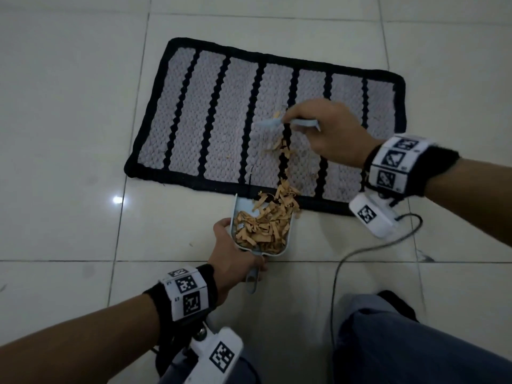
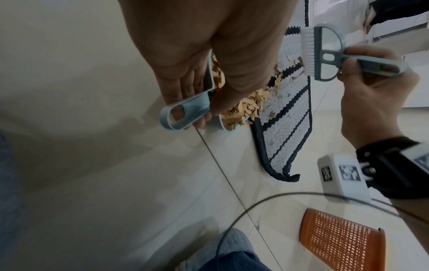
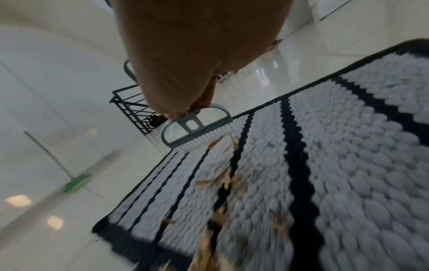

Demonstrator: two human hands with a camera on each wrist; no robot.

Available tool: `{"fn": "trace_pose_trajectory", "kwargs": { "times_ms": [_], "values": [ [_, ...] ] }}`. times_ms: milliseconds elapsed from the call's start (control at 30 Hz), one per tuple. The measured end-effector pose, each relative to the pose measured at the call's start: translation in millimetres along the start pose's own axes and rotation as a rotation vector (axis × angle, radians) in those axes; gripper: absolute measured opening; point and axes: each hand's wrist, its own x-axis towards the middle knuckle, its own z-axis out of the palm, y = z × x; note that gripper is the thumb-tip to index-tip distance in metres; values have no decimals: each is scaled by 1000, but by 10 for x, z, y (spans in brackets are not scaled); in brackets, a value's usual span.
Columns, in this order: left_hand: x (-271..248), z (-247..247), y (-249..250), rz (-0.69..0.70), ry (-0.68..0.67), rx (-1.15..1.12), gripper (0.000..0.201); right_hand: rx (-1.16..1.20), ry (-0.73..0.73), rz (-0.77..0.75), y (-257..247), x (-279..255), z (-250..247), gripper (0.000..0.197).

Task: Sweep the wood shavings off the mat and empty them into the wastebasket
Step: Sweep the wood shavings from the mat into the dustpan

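A grey mat (image 1: 221, 112) with black stripes and a black border lies on the tiled floor. A thin trail of tan wood shavings (image 1: 282, 151) runs down the mat to its near edge. My left hand (image 1: 230, 253) grips the handle of a pale blue dustpan (image 1: 243, 206), which rests at the mat's near edge and is heaped with shavings (image 1: 263, 225). My right hand (image 1: 329, 131) holds a small pale blue brush (image 1: 270, 122) over the mat's middle, its white bristles (image 2: 307, 49) by a few shavings (image 3: 223, 144). An orange mesh wastebasket (image 2: 341, 242) shows only in the left wrist view.
A black cable (image 1: 360, 250) curls over the floor at the right, near my knee in jeans (image 1: 401, 342). A black wire rack (image 3: 132, 108) stands beyond the mat's far end. Pale floor tiles (image 1: 69, 120) surround the mat.
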Motion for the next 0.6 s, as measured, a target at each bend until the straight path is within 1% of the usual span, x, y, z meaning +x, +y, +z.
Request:
{"fn": "trace_pose_trajectory", "kwargs": {
  "times_ms": [67,167,267,433,600],
  "values": [
    [-16,0,9,0,4,-2,90,-61,14,65,163,145,25,20],
    [-36,-7,24,1,4,-6,90,-104,-66,119,261,212,108,23],
    [-46,-19,32,-2,6,-1,91,-121,-144,94,196,91,192,25],
    [-47,-23,19,21,2,3,90,-42,-176,87,-56,-328,316,25],
    [-43,25,16,63,-6,7,88,-27,-298,-22,-467,-709,436,31]
  ]
}}
